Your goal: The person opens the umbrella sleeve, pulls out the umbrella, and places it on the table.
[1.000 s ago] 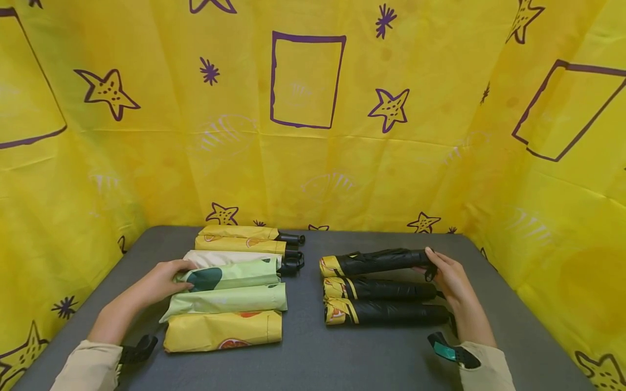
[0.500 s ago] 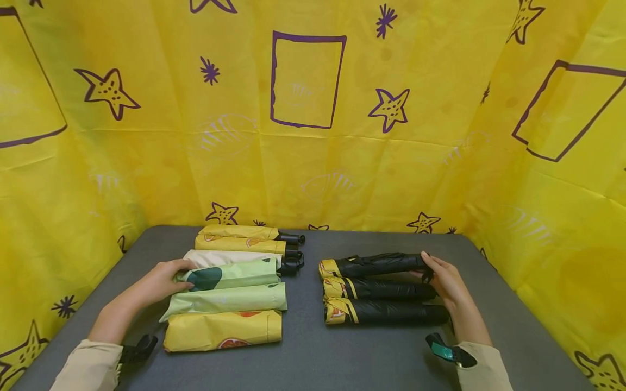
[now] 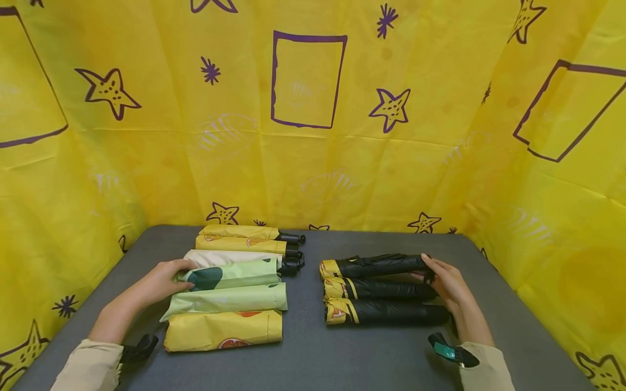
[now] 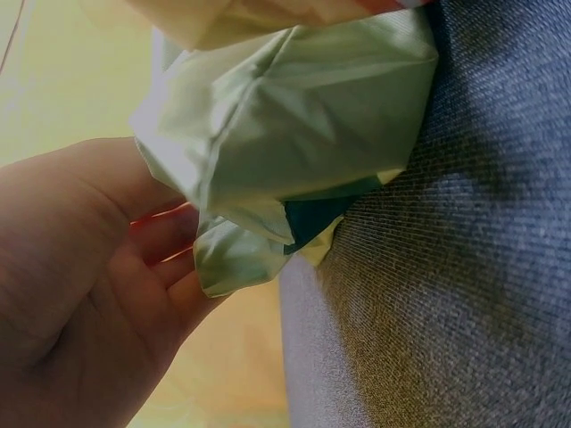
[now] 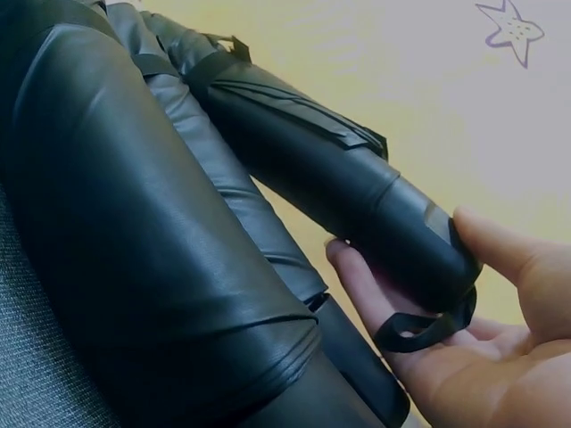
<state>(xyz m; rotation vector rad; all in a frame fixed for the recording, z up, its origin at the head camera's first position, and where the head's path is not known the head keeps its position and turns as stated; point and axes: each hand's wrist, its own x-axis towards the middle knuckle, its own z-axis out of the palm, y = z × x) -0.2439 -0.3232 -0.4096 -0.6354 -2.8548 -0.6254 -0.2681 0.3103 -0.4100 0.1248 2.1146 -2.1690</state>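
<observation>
My left hand (image 3: 162, 282) holds the left end of a light green umbrella sleeve (image 3: 249, 272) with a dark green patch. In the left wrist view, a paler green sleeve (image 4: 312, 116) hides part of the held one. On the right, my right hand (image 3: 451, 282) grips the handle end of the farthest black umbrella (image 3: 376, 265), which has a yellow patterned left end. Its wrist loop (image 5: 428, 330) hangs against my palm in the right wrist view. Two more black umbrellas, the middle one (image 3: 391, 289) and the nearest one (image 3: 401, 313), lie beside it.
A yellow orange-print sleeve (image 3: 225, 331) lies nearest me in the left row. Behind the green ones are a white sleeve (image 3: 230, 257) and two yellow sleeved umbrellas with black handles. The grey table (image 3: 313, 361) meets yellow patterned cloth (image 3: 313, 179) at back and sides.
My right hand has shifted slightly left, and the handle end of the farthest black umbrella sits a little lower. The left hand and its row have stayed still.
</observation>
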